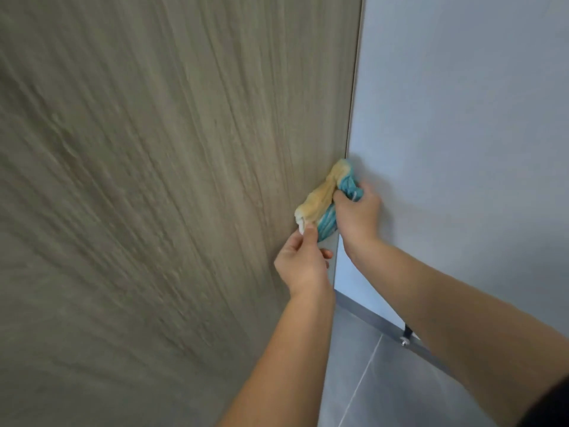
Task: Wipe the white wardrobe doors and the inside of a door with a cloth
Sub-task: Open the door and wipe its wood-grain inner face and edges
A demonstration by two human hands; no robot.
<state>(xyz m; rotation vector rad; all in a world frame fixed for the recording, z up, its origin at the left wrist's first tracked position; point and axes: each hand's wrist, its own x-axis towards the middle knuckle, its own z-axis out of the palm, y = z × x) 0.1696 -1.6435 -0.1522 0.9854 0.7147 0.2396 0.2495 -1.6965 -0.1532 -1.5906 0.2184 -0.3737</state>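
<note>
- wood-grain panel point(154, 180), grey-brown, fills the left and centre of the view; grain streaks look smeared by blur.
- pale surface point(462, 118), bluish white and plain, takes up the right side; it meets the panel at a thin vertical edge running from the top down to the hands.
- can't tell from this view whether the panel is a door's inner face or a cabinet side.
- cloth point(320, 198) is bunched, yellow on its upper left side, teal striped on the right, with a whitish corner at the bottom left; it sits against the panel right at the edge where the two surfaces meet.
- left hand point(303, 263) is below the cloth, thumb and fingers curled, pinching the whitish lower corner; nothing else in it.
- right hand point(358, 217) is just right of the cloth, fingers wrapped tight round the teal bunch, thumb tucked against the yellow part.
- both forearms come in bare from the bottom right; dark sleeve point(551, 405) shows at the corner.
- grey tiled floor point(385, 380) lies lower right with pale grout lines.
- grey strip point(375, 322) runs along the base of the pale surface, with a small metal fitting point(404, 342) on it, partly hidden by the right forearm.
</note>
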